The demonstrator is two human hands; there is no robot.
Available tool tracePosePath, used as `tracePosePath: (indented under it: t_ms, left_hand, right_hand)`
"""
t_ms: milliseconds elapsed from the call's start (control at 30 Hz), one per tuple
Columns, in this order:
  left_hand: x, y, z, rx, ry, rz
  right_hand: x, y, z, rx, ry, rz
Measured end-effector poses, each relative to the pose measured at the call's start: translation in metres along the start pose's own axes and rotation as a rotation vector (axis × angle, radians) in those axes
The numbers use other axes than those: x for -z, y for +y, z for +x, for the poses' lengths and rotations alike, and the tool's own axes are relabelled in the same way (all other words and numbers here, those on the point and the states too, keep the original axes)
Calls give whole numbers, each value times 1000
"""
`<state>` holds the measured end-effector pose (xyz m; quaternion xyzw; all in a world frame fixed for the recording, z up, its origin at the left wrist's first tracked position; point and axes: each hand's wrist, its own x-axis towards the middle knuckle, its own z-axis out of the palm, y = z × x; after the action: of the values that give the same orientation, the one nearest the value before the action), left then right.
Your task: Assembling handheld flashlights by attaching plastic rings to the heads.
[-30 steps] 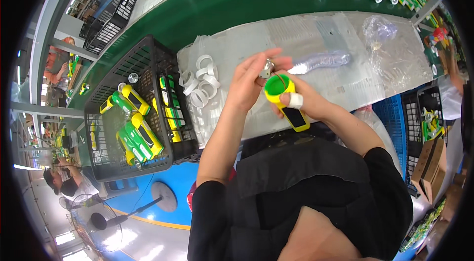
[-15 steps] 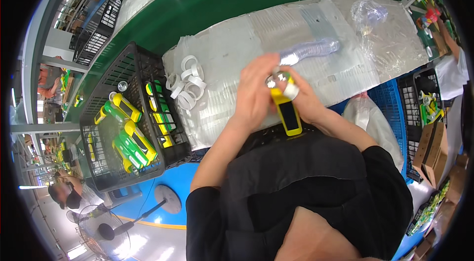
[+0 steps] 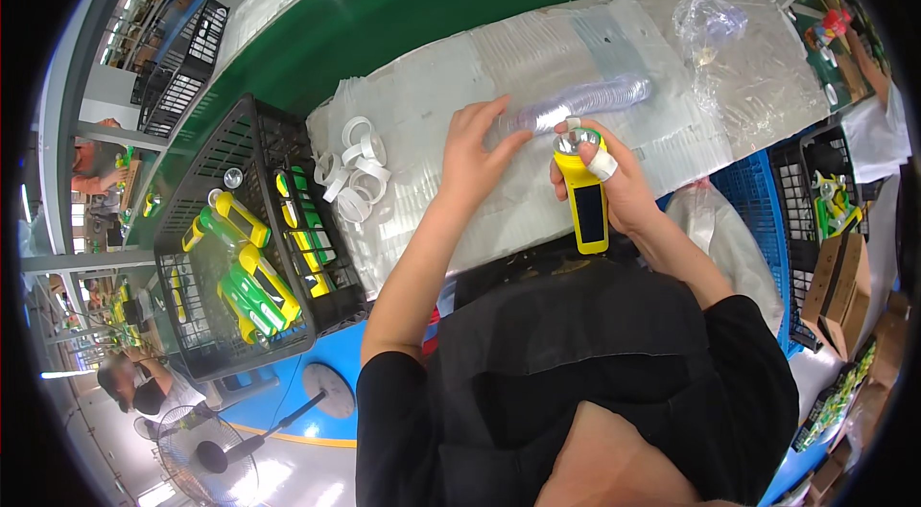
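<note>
One yellow flashlight (image 3: 590,231) is gripped in the right hand (image 3: 622,183), its head toward the far side. The left hand (image 3: 468,157) is spread wide and holds nothing visible, its thumb near a clear ribbed sleeve (image 3: 604,96); contact cannot be told. A silvery reflector (image 3: 577,140) appears seated in the head, but no white ring shows there, so assembly looks partial. Loose white rings (image 3: 371,168) lie farther left on the counter (image 3: 432,75); beyond, a black crate (image 3: 333,311) holds more flashlights (image 3: 259,279).
</note>
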<state>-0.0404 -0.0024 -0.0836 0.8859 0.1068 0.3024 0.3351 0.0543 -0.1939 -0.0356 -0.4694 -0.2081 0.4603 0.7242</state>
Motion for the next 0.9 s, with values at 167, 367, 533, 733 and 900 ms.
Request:
tracePosePath:
  t_ms: [167, 367, 533, 733, 900]
  left_hand:
    - [36, 61, -5, -108, -33, -170]
    - [48, 65, -22, -225, -2, -81]
    - [49, 59, -28, -283, 77, -187]
    - [65, 39, -21, -282, 70, -86]
    - [102, 17, 17, -33, 421, 278]
  right_hand:
    - [-16, 1, 7, 15, -159, -55]
    - [-35, 7, 12, -5, -261, -74]
    - [-46, 11, 17, -30, -391, -143]
    - [-73, 16, 33, -198, -198, 44]
    - [-65, 3, 77, 125, -421, -66]
